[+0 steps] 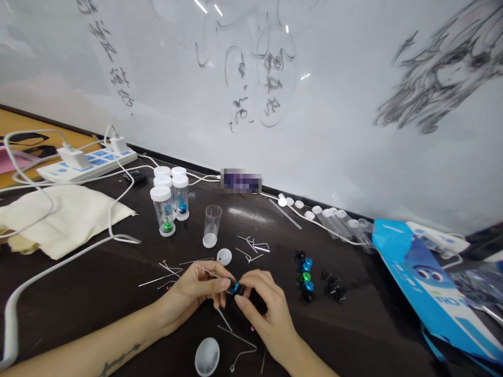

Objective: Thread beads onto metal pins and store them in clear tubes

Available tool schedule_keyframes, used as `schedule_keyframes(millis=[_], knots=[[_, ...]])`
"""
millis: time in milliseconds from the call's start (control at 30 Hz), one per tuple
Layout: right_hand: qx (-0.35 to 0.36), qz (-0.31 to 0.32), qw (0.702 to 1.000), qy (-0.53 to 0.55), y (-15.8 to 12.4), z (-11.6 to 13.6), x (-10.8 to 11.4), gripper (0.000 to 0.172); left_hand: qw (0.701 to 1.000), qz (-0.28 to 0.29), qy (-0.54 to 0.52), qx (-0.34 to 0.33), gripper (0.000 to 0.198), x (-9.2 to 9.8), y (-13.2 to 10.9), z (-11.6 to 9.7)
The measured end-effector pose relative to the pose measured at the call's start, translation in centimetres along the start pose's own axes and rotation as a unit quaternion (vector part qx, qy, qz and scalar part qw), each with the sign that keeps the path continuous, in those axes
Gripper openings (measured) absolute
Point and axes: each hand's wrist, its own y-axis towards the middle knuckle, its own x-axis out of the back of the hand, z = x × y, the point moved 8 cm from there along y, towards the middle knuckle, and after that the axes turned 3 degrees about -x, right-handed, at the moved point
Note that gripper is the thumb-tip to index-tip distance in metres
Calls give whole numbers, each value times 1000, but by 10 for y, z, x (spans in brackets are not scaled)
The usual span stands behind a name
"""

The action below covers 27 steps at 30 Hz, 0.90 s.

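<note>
A small blue-and-black part is pinched between the fingertips of both hands. My left hand is closed on its left side, and a thin metal rod passes along those fingers. From the right, the thumb and forefinger of my right hand grip the same part. Just beyond the hands lies a round white cap with a dark spot. A clear tube with a white bottom stands behind it. Bent metal wires and a shallow white dish lie near me.
Several capped clear tubes with coloured parts stand at left, near a cream cloth and a power strip. Blue, green and black parts, small black pieces and a blue bag lie at right. A whiteboard rises behind.
</note>
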Motion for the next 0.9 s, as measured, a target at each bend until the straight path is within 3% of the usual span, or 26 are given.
schedule_keyframes(millis=[900], knots=[[3,2,1000,1,0,1,0,8,1000,3,-11,0,17,-1,-1,-1]])
